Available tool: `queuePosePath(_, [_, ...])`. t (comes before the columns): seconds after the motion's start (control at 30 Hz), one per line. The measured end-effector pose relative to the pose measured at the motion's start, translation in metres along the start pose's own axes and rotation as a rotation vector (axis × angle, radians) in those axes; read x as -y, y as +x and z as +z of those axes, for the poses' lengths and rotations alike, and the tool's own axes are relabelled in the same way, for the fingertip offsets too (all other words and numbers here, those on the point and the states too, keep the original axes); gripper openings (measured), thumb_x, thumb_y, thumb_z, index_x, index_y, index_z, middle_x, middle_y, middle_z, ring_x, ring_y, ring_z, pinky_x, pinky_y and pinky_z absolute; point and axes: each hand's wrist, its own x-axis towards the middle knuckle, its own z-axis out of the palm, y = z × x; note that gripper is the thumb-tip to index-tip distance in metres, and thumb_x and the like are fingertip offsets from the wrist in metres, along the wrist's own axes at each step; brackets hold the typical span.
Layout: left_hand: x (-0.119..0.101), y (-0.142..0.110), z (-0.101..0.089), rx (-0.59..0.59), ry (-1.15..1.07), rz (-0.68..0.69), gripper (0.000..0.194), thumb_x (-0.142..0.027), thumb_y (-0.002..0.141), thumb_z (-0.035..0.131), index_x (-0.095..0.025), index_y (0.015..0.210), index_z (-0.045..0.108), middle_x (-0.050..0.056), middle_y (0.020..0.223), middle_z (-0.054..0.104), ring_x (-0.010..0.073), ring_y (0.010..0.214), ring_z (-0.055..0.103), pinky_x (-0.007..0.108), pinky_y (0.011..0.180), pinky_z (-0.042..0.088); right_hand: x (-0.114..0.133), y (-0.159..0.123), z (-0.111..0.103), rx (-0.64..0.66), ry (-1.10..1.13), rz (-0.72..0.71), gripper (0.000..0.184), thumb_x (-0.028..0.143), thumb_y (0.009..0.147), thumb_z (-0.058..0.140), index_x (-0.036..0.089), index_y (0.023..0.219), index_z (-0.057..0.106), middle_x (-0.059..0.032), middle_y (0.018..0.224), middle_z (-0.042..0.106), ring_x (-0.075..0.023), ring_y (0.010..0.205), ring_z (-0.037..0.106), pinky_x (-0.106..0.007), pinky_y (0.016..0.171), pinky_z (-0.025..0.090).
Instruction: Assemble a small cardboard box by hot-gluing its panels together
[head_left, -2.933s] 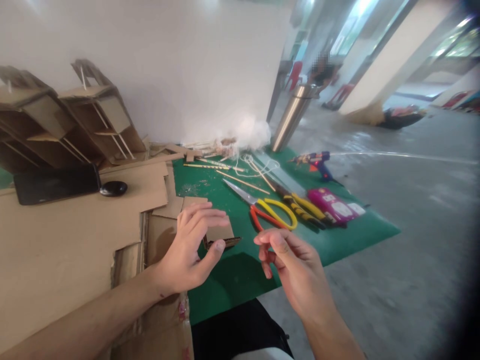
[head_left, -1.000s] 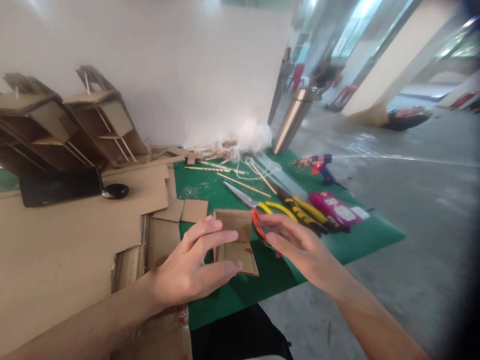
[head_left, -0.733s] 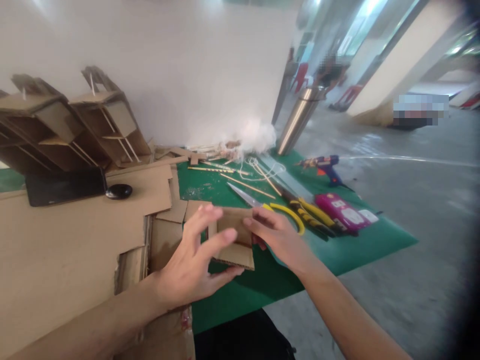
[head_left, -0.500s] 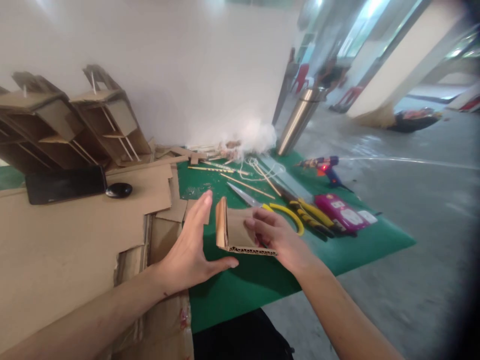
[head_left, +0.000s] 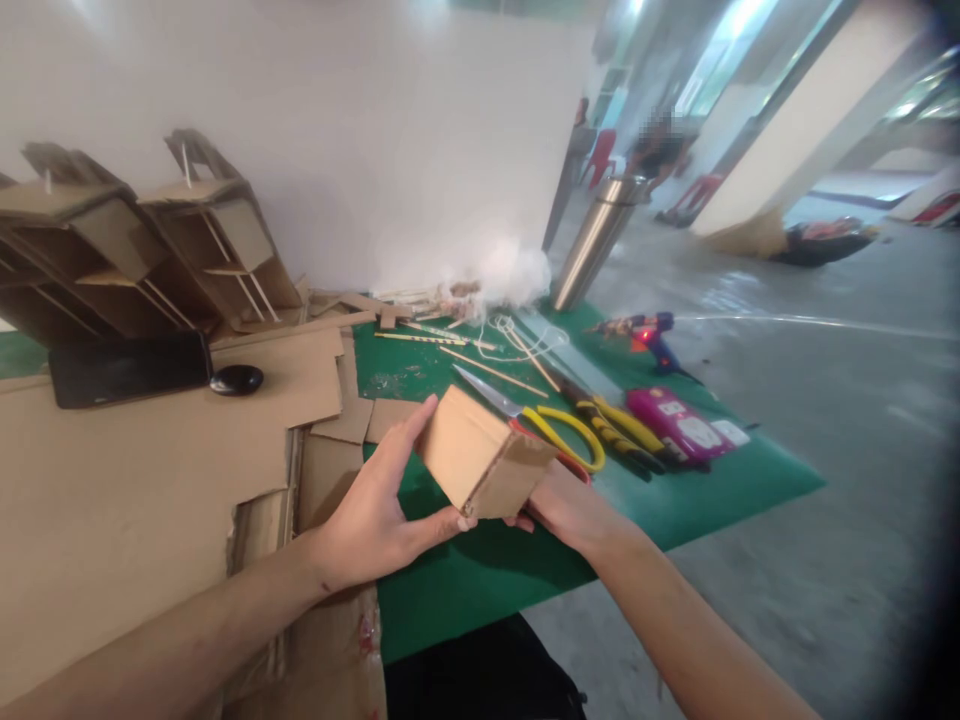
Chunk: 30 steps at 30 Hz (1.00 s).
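The scissors (head_left: 496, 396) lie on the green desk (head_left: 442, 600), and a little cardboard shape (head_left: 469, 450) is up in the air just on the near side of them. It hides a bit of their red handle. The shape is tipped, and two of its flat sides show.

The left hand (head_left: 375, 500) is left of the scissors and a bit nearer. It is held wide, with the thumb and a finger on two edges of the cardboard shape. The right hand (head_left: 559, 500) is on the near side of the scissors and holds the shape from behind. I cannot see most of its fingers.

Just to the right of the scissors are pliers (head_left: 615, 430) with yellow and black handles. Past them is a purple thing (head_left: 679, 425). A glue gun (head_left: 649, 335) with a red light is farther back and right of the scissors. A shiny bottle (head_left: 600, 245) stands well behind them. A black mouse (head_left: 236, 380) sits far to their left, on flat cardboard (head_left: 150, 480).
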Motion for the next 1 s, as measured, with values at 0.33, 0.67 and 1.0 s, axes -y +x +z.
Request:
queuePosePath(0.33, [-0.007, 0.002, 0.007, -0.116, -0.395, -0.132, 0.058, -0.035, 0.096, 0.064, -0.026, 0.149, 0.042, 0.011, 0.15, 0.053, 0.029, 0.132, 0.058, 0.036, 0.103, 0.056, 0.01, 0.005, 0.002, -0.185, 0.155, -0.173, 0.03, 0.033, 0.073, 0.068, 0.025, 0.102, 0.064, 0.0016, 0.084, 0.067, -0.0125, 0.058, 0.06, -0.022, 0.042, 0.05])
queuePosePath(0.67, [-0.011, 0.009, 0.004, -0.212, -0.561, -0.222, 0.041, -0.032, 0.094, 0.067, -0.025, 0.134, 0.058, 0.007, 0.134, 0.068, 0.0228, 0.118, 0.068, 0.028, 0.093, 0.06, 0.005, -0.002, 0.002, 0.073, -0.04, -0.272, 0.071, 0.035, 0.078, 0.078, 0.031, 0.138, 0.04, -0.011, 0.142, 0.045, -0.0277, 0.119, 0.056, -0.048, 0.098, 0.051])
queuePosePath(1.0, [-0.008, 0.006, 0.002, -0.201, -0.437, -0.288, 0.053, -0.043, 0.097, 0.061, -0.022, 0.145, 0.05, 0.01, 0.136, 0.066, 0.0266, 0.12, 0.066, 0.03, 0.087, 0.062, 0.003, 0.003, 0.002, 0.081, -0.012, -0.323, 0.076, 0.036, 0.069, 0.089, 0.029, 0.133, 0.049, -0.0113, 0.14, 0.052, -0.0303, 0.123, 0.057, -0.049, 0.101, 0.051])
